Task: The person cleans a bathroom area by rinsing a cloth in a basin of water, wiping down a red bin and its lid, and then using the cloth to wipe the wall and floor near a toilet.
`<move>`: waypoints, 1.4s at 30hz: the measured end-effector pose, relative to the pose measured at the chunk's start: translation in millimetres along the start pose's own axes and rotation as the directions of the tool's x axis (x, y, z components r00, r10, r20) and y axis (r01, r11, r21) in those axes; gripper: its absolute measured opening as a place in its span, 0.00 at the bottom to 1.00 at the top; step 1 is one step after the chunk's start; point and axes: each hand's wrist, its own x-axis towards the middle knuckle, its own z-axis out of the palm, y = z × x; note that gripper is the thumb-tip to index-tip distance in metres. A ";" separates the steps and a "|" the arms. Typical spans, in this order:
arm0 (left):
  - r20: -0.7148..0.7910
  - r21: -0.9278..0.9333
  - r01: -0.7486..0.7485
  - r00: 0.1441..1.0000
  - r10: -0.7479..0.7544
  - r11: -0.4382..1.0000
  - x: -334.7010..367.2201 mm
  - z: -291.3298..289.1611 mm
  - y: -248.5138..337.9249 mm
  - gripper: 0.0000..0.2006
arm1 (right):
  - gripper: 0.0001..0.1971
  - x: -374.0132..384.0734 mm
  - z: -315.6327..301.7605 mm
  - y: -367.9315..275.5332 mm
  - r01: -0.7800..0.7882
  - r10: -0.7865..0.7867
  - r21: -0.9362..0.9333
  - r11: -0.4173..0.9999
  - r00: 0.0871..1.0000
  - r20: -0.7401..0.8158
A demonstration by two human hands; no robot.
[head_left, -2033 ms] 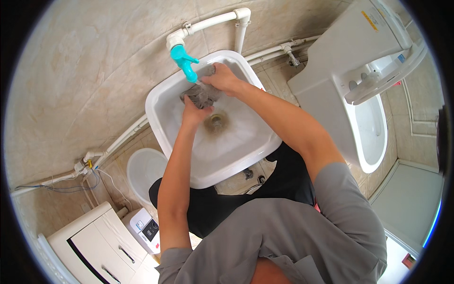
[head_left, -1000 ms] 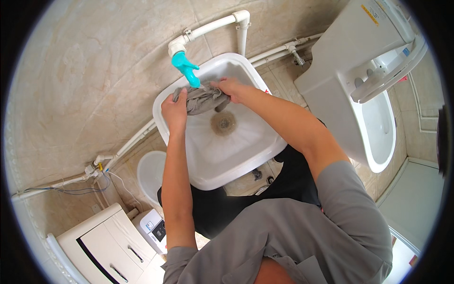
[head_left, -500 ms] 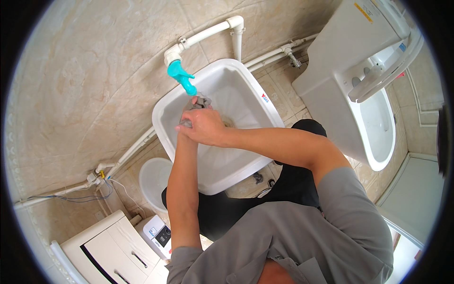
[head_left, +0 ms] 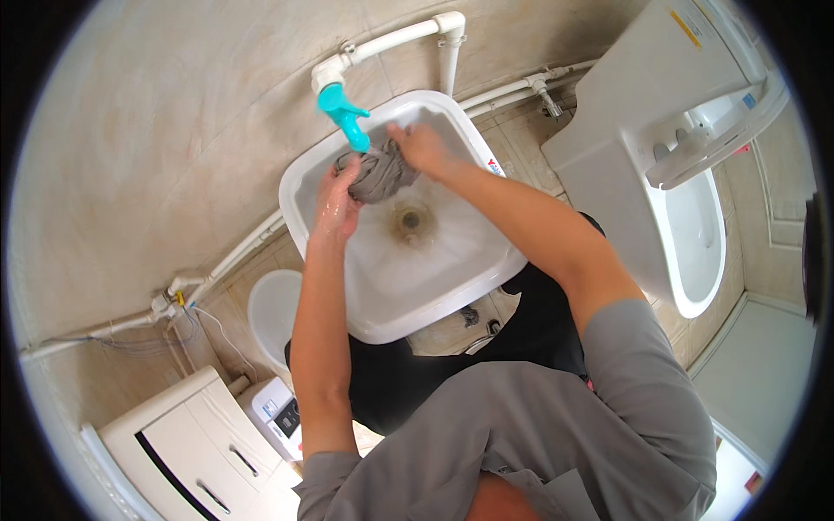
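A wet grey cloth (head_left: 380, 176) is bunched up right below the spout of the turquoise tap (head_left: 345, 115), and water runs onto it. My left hand (head_left: 337, 201) grips the cloth's left side, thumb on top. At its upper right edge my right hand (head_left: 419, 149) pinches the fabric between closed fingers; that hand is a little blurred. Both hands are inside the white basin (head_left: 395, 326), over its far end. The dark drain hole (head_left: 410, 220) shows in the basin's floor, nearer to me than the cloth.
White pipes (head_left: 391, 41) run along the tiled wall behind the tap. A white bucket (head_left: 276, 304) stands left of the basin, with a cabinet (head_left: 204, 443) and a small white appliance (head_left: 271, 415) near it. A white washbasin unit (head_left: 638, 174) stands at the right.
My hands were pressed together around the cloth, the right over the left. They have moved apart, the right up and to the right, and the cloth has spread into a larger bundle.
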 end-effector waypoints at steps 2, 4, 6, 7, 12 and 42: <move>-0.073 0.230 0.036 0.997 -0.020 0.973 -1.7 -7.8 4.8 0.26 | 0.19 -1.3 -23.0 -10.2 0.042 -0.046 0.133 0.990 0.999 0.027; -0.024 0.584 -0.265 0.939 0.342 0.768 0.3 -19.1 -6.8 0.20 | 0.13 -4.3 -39.2 -15.0 0.279 -0.282 0.068 0.958 0.958 0.054; -0.058 0.756 -0.145 0.957 0.286 0.639 -5.0 -8.5 8.0 0.19 | 0.13 -3.2 -55.2 -17.8 0.379 -0.381 0.081 0.922 0.924 0.016; -0.097 0.890 -0.019 0.969 0.229 0.456 -7.8 -3.6 16.0 0.18 | 0.15 -3.6 -63.4 -23.5 0.472 -0.472 0.105 0.875 0.881 -0.035; -0.070 0.634 -0.210 0.943 0.325 0.744 -8.7 -2.1 28.1 0.17 | 0.22 -5.6 -76.7 -27.7 0.287 -0.292 0.126 0.950 0.956 0.022; -0.265 0.816 0.033 0.908 0.323 0.577 -17.1 3.9 41.2 0.26 | 0.32 -20.6 -85.4 -50.8 -0.246 -0.167 0.840 0.483 0.916 0.364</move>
